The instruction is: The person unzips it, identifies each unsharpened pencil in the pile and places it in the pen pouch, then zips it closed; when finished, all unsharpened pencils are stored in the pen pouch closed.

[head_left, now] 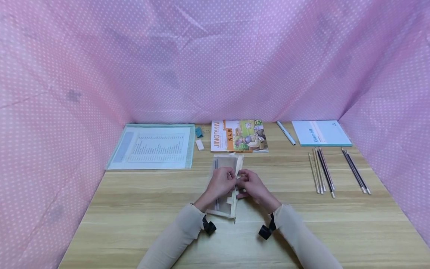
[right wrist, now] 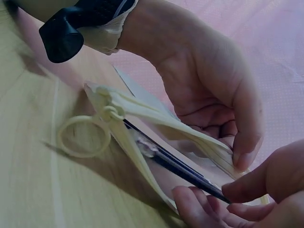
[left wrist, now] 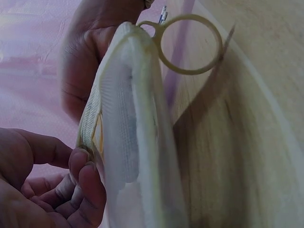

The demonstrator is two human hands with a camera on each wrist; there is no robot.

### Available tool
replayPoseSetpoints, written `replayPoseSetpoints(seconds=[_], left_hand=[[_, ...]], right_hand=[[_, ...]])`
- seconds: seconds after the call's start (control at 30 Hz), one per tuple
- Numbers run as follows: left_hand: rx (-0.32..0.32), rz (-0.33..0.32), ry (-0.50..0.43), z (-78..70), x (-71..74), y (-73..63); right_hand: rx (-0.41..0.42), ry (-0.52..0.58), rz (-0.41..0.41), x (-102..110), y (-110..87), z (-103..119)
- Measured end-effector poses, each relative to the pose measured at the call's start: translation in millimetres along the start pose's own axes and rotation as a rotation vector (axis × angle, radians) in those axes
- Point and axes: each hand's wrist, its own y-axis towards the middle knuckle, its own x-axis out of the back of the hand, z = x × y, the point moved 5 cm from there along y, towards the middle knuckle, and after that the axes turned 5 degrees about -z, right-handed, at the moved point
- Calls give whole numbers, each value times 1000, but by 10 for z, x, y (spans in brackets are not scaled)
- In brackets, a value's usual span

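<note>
A translucent pencil case with cream zipper edging lies mid-table, dark pencils inside it. Its zipper gapes in the right wrist view, and a cream ring hangs from one end. My left hand pinches one edge of the opening between thumb and fingers. From the other side my right hand grips the case at its opening, its fingertips beside the pencils; the exact contact is partly hidden. A pinkish-white item lies next to the pencils, its kind unclear.
Along the back are a clear document folder, a teal binder clip, a white eraser, a picture-covered book, a pen and a light-blue notebook. Several pencils lie right, with two dark pencils farther right.
</note>
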Motion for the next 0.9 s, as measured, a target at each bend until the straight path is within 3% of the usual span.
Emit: replayPoseSetpoints(seconds=[0.27,0.4,0.57,0.8,0.9], left_hand=[[13,7,20,9,-2,2],[-28,-15,29,2,0,6],[-65,-37,17,-5,1,6],[-15,-5,-5,14,-17,2],[-25,-7,-16,8,-22,-2]], right_hand=[[-20,3,37,30,-48,9],[-33,-9,34,125,-92,13],[-24,-43,0,388,-162,72],[52,-105,-41,833,-287,211],[76,-113,-69,1041,-347,257]])
